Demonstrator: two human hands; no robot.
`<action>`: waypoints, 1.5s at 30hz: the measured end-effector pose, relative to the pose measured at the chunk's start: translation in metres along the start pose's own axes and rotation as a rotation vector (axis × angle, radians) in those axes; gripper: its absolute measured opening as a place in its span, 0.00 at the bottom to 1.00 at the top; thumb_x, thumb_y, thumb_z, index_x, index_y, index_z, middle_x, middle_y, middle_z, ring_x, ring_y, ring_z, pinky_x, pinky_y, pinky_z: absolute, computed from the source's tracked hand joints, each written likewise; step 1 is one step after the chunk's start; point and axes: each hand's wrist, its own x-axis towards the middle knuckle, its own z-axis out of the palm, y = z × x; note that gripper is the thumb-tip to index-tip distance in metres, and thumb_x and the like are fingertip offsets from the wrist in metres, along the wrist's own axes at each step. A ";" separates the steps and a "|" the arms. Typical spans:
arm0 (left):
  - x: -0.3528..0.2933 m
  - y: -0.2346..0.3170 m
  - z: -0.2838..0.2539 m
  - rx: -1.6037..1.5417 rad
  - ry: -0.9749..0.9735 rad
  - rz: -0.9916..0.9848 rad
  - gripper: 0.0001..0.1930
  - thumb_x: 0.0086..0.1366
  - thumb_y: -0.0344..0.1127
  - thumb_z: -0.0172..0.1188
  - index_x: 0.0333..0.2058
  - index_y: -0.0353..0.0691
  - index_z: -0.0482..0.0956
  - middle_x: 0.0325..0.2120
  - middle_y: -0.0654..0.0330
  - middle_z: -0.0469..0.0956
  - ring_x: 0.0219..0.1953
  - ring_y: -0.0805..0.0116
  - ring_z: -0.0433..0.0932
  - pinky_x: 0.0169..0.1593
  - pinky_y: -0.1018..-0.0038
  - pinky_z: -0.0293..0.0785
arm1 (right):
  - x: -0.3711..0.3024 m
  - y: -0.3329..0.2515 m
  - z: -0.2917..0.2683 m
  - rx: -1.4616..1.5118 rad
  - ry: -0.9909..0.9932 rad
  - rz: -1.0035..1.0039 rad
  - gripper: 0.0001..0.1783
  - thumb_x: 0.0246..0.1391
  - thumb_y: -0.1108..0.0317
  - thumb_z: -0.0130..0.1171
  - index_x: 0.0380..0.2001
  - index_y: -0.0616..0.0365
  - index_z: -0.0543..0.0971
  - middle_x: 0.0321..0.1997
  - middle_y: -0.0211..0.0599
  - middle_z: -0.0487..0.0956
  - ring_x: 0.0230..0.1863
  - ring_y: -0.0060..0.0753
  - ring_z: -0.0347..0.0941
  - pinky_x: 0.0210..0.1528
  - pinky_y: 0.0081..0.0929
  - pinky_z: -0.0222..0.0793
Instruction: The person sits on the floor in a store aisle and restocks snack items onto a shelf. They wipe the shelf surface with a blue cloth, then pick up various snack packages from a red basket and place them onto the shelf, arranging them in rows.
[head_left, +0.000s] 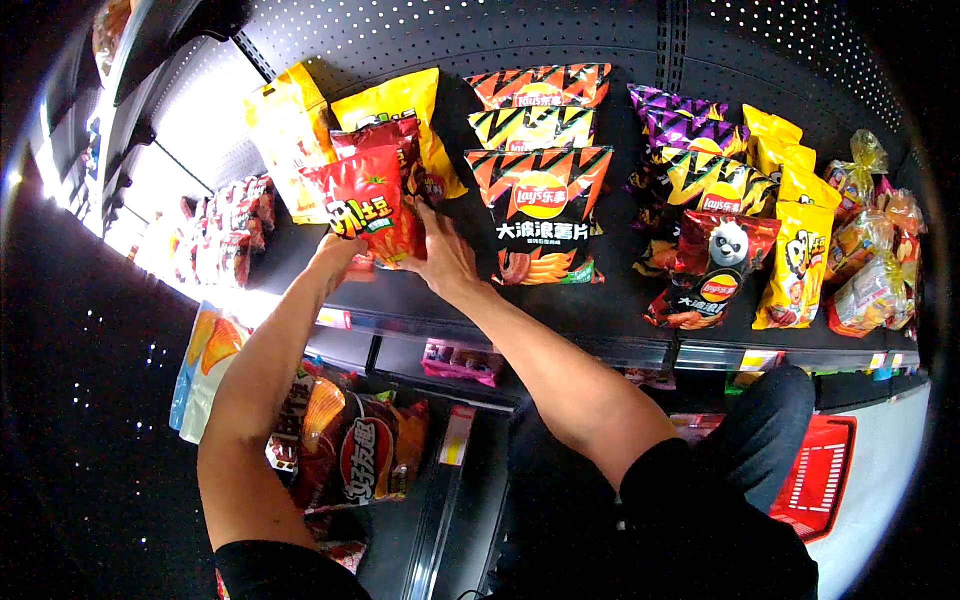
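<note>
My two hands hold a bright red snack bag (pixel 352 185) upright at the front of the shelf. At its lower left edge is my left hand (pixel 338 256), its fingers partly hidden by the bag. My right hand (pixel 445 250) grips the right side, thumb and fingers around the edge. Directly behind stands a darker red bag (pixel 408 138), mostly covered. Farther back are a tall yellow bag (pixel 285 125) and another yellow bag (pixel 410 95) leaning to the right. To the right of my right hand stands a row of orange-and-black chip bags (pixel 540 195).
Purple and yellow chip bags (pixel 700 130) and a red panda bag (pixel 722 255) stand farther right, beside slim yellow bags (pixel 800 255). A price-tag rail (pixel 600 350) edges the shelf. Below hangs a large brown chip bag (pixel 370 450). A red basket (pixel 820 480) sits lower right.
</note>
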 end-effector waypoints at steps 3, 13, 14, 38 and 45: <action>-0.005 0.007 0.008 -0.050 -0.008 -0.035 0.17 0.61 0.26 0.55 0.50 0.31 0.73 0.40 0.49 0.81 0.33 0.56 0.83 0.37 0.57 0.87 | -0.001 0.006 0.003 -0.025 -0.044 0.003 0.50 0.45 0.63 0.73 0.67 0.52 0.56 0.57 0.57 0.71 0.56 0.60 0.71 0.56 0.46 0.69; 0.007 -0.004 -0.003 -0.070 -0.002 -0.117 0.19 0.61 0.26 0.58 0.52 0.35 0.72 0.43 0.46 0.78 0.36 0.50 0.82 0.35 0.53 0.86 | -0.003 0.009 0.012 0.033 0.003 -0.098 0.49 0.47 0.68 0.71 0.68 0.56 0.55 0.52 0.60 0.72 0.51 0.60 0.73 0.50 0.47 0.72; 0.004 -0.004 -0.004 -0.060 0.006 -0.133 0.19 0.61 0.26 0.58 0.52 0.35 0.72 0.43 0.46 0.78 0.35 0.49 0.82 0.35 0.53 0.86 | -0.005 0.009 0.010 0.040 0.009 -0.098 0.48 0.46 0.69 0.71 0.68 0.57 0.55 0.52 0.60 0.72 0.51 0.60 0.73 0.51 0.47 0.71; -0.006 0.019 0.005 0.083 0.038 -0.066 0.16 0.63 0.29 0.60 0.47 0.27 0.74 0.37 0.47 0.79 0.29 0.55 0.82 0.29 0.58 0.87 | -0.013 0.015 0.000 0.122 -0.023 -0.026 0.35 0.50 0.72 0.66 0.61 0.65 0.65 0.54 0.61 0.73 0.57 0.59 0.71 0.60 0.42 0.67; -0.029 0.034 0.006 0.083 0.083 -0.121 0.16 0.62 0.29 0.60 0.44 0.24 0.73 0.35 0.46 0.78 0.28 0.54 0.82 0.28 0.56 0.86 | -0.022 0.001 -0.017 0.105 -0.087 0.050 0.29 0.53 0.70 0.63 0.57 0.64 0.69 0.53 0.58 0.74 0.55 0.58 0.72 0.57 0.43 0.69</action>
